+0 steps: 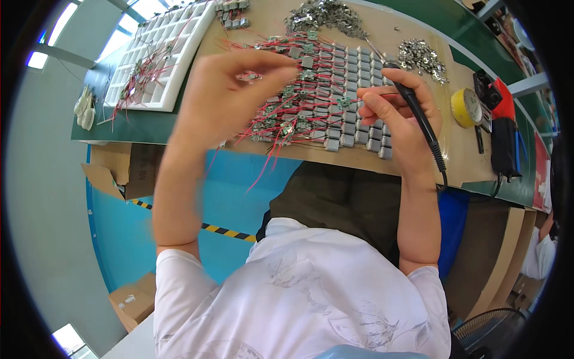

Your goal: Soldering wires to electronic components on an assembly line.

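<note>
A soldering iron with a black handle rests in my right hand, its metal tip pointing up and away. The thumb and index finger of that hand are pinched together beside a small green circuit board with red wire; whether they grip its wire is unclear. My left hand, slightly blurred, is curled in a pinch over the left part of the rows. Its fingertips are beside a small grey block; what they hold, if anything, I cannot make out. Rows of grey metal blocks with boards and red wires lie below both hands.
A white compartment tray with wired boards stands at the left. Two heaps of metal pieces lie at the back. Yellow tape and a black device are on the right. The iron's cord trails off rightward.
</note>
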`<state>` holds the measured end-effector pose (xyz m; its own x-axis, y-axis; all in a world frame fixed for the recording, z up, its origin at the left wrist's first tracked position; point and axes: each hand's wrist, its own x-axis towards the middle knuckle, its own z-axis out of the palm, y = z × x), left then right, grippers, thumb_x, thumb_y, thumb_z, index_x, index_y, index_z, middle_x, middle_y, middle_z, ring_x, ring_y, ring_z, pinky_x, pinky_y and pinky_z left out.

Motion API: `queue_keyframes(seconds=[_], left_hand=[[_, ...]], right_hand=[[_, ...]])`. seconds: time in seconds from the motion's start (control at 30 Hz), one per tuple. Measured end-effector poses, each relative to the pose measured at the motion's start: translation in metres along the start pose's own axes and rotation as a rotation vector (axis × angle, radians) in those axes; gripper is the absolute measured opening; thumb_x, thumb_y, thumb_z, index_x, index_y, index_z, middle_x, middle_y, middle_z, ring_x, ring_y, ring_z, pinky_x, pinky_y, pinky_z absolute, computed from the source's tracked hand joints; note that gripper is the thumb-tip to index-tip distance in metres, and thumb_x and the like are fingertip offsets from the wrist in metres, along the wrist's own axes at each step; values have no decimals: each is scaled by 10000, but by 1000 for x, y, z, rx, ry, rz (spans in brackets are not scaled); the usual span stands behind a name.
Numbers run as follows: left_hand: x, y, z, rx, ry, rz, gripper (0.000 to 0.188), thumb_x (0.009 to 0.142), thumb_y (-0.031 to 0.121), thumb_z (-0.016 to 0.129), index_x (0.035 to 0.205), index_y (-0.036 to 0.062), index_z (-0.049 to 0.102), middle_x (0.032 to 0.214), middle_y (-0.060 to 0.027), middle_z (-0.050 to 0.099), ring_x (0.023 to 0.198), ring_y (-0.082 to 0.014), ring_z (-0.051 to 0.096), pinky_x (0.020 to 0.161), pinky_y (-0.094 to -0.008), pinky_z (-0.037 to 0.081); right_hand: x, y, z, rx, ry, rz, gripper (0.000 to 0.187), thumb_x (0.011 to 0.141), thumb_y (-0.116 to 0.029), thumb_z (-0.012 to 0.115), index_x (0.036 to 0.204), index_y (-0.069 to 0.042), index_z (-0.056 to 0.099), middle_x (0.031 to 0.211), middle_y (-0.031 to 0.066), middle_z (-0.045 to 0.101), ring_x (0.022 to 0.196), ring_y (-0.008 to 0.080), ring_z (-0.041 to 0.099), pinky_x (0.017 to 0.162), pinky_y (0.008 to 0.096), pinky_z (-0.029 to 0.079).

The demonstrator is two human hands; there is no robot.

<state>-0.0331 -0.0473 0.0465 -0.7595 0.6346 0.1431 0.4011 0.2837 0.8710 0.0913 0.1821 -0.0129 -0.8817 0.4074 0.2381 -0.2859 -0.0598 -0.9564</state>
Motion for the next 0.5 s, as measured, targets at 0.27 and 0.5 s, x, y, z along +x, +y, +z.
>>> queue_keyframes(seconds=[0.27,0.5], left_hand=[[0,0,44,-162,-242,-144,243,921,82,739,1132,-38,733,933,-76,760,864,-87,692,751,-228,551],[-6,0,50,-317,-287,-212,225,893,22,748,1115,-16,749,875,-57,747,738,-60,660,569,-203,500]], right_hand=[[-11,-7,0,12,-45,53,375,875,26,755,1219,0,608,923,171,751,753,178,735,653,282,616],[-11,-2,-4,59,-90,15,381,888,35,736,1242,4,599,948,182,747,778,184,737,674,290,621]])
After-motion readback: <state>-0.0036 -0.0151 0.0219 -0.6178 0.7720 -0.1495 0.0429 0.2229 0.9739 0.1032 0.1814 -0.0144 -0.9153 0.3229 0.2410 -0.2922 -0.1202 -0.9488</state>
